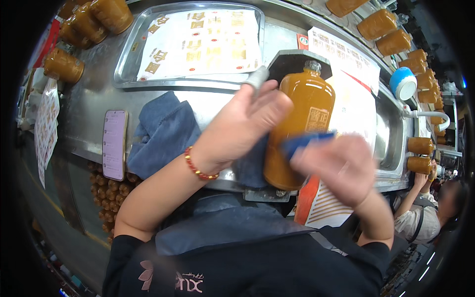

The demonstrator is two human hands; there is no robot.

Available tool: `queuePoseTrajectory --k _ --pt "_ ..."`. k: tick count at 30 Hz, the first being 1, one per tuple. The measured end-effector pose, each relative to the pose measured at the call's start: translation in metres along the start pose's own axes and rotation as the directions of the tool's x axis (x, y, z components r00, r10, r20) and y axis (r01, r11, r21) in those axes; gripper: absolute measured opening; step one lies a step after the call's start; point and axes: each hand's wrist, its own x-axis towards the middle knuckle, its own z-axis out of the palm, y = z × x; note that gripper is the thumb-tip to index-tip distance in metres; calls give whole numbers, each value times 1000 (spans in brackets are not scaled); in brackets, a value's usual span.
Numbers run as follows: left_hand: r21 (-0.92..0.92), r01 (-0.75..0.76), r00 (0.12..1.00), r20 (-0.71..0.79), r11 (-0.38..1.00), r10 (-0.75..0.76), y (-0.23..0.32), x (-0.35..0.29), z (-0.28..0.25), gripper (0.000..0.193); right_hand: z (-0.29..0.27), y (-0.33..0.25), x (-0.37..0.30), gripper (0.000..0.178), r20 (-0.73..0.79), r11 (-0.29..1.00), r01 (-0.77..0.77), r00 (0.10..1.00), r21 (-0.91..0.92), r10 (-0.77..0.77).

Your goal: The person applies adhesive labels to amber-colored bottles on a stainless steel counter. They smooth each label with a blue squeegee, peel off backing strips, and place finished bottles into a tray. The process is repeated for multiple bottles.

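A large amber-brown bottle with a clear neck lies on its side, neck pointing away from me, with a pale printed square on its upper face. Beneath its neck end is a dark angular support. My left hand is at the bottle's left side, fingers stretched out and holding nothing; one fingertip wears a grey cover. Blurred by motion, my right hand grips a flat blue scraper over the bottle's lower half. Whether the scraper touches the bottle I cannot tell.
A metal tray holds a printed sticker sheet. On the left are a phone, a crumpled blue cloth and several amber bottles. Right: more sheets, a sink, a faucet, a person.
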Motion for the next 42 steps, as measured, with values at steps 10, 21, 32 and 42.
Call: queuePoseTrajectory --k 10,21,32,42 --pt "99 -18 981 -192 995 37 29 -14 0 49 -2 32 -10 23 -139 987 -157 978 -17 154" --pt "287 -274 949 -72 918 306 -2 -42 1 52 10 40 -20 12 -39 929 -246 963 276 267" --pt "710 -688 676 702 -147 226 -8 -37 39 48 -6 153 -54 33 -117 526 -680 551 511 826" --pt "709 -567 798 348 419 492 -58 -53 7 95 58 206 102 63 451 521 -726 687 450 569"
